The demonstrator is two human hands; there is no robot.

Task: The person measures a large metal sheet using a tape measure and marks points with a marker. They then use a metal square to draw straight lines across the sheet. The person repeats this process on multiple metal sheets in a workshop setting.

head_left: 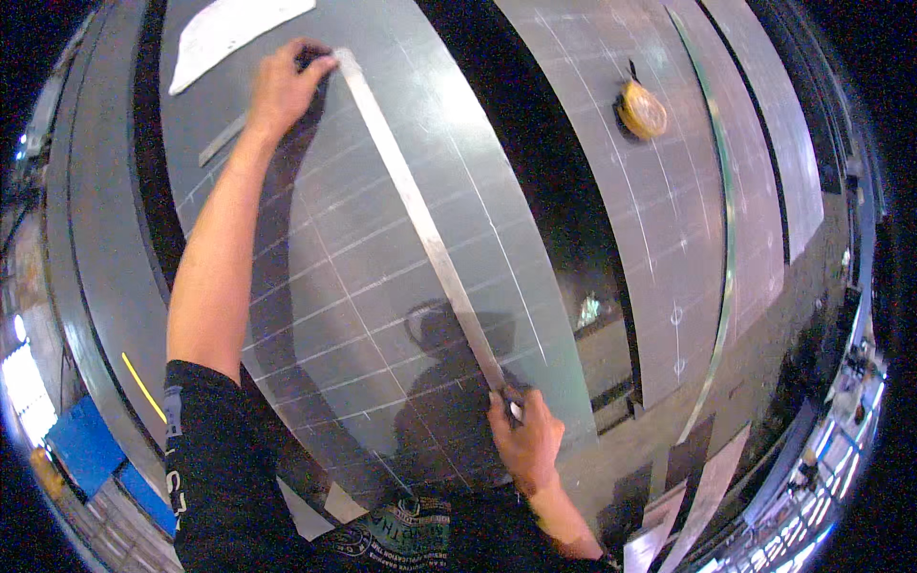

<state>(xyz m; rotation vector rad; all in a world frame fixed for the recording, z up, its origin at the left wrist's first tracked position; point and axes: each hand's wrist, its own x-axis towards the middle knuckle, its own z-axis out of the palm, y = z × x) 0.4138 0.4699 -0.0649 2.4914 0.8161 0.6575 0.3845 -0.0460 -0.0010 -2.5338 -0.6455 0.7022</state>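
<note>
**Long steel straightedge pinned at both ends across a marked metal sheet**

Lying flat on the large grey metal sheet (382, 286), the long steel straightedge (420, 215). Long axis diagonal across the sheet: far end up and to the left, near end down and to the right, close to the sheet's near edge. Crossing the faint chalk grid lines on the sheet at a slant.

At the far end of the straightedge, the left hand (282, 86), arm stretched out full length, fingers bent down and pressing on the tip; not clear whether gripping it or only holding it flat. At the near end, the right hand (525, 439), fingers curled tight around a small white marking piece (515, 410), probably chalk, its tip against the straightedge's edge. Most of that piece buried in the fist.

Beyond the far end of the straightedge, a pale paper pattern (234, 33), cut off by the picture's top rim. Just left of the far end, a short thin metal strip (222, 140), partly hidden behind the left wrist. Well to the right of the straightedge, on a neighbouring sheet (659, 210), a small yellow object (642, 110), blurred, kind hard to make out. Dark shadow of the head over the near part of the straightedge.
</note>
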